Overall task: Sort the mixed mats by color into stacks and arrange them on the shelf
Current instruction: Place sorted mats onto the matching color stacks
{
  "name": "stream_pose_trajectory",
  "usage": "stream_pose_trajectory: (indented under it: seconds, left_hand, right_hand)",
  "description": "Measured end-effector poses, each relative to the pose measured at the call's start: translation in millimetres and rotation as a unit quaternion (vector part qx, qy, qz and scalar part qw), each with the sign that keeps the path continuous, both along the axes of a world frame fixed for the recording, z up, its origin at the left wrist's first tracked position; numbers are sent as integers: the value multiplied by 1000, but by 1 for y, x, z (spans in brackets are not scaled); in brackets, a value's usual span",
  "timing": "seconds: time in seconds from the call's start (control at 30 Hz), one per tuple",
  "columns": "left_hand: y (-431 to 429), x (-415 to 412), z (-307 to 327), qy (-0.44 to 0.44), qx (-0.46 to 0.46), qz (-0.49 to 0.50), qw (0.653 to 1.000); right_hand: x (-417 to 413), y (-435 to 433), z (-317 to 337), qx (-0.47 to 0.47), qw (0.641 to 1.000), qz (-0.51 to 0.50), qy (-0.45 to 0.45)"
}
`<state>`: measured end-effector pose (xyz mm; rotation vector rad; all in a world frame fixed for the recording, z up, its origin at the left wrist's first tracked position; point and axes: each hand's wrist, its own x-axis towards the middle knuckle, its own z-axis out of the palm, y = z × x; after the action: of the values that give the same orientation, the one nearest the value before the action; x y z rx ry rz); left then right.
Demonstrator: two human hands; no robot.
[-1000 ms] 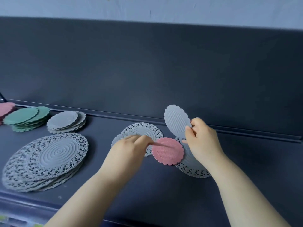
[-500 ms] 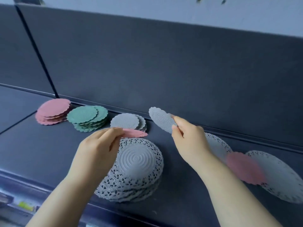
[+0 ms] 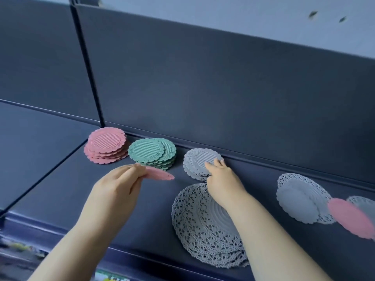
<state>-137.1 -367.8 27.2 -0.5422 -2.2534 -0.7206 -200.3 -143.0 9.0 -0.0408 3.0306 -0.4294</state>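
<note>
Right hand [image 3: 221, 177] now down on grey stack [image 3: 199, 162], fingers spread.

Pale wall [image 3: 243, 15] above, two dark specks [image 3: 313, 14] on it, blurred colourful labels [image 3: 109, 277] below

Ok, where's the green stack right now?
In the head view the green stack sits at the back of the shelf, left of centre, between the pink stack on its left and the small grey stack on its right.

Bare shelf [image 3: 60, 191] lies open before the pink stack [image 3: 106, 146]; green stack [image 3: 153, 153] seemingly touches it.
</note>
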Motion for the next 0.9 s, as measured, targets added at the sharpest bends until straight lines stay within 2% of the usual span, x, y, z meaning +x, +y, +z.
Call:
stream_pose_trajectory:
  seconds: [0.1,0.3,0.5,0.7,0.9]
  left_hand:
    - [6,2,-1,-17,-11,-28,999]
    - [14,1,-3,-67,-42,-11,997]
    - [9,-4,-3,-54,-47,-23,997]
    - [-34,-28,3,-32,-53,-55,997]
    - [-116,-80,15,-15,-65,-80,995]
  right_hand:
    - [0,-1,2,-3,1000,5,-19]
    - [-7,1,6,23,999,5,-26]
    - [-2,-10,1,60,998,5,-9]
    - [12,-54,21,-6,996,61,57]
    - [3,-134,42,-78,992,32,89]
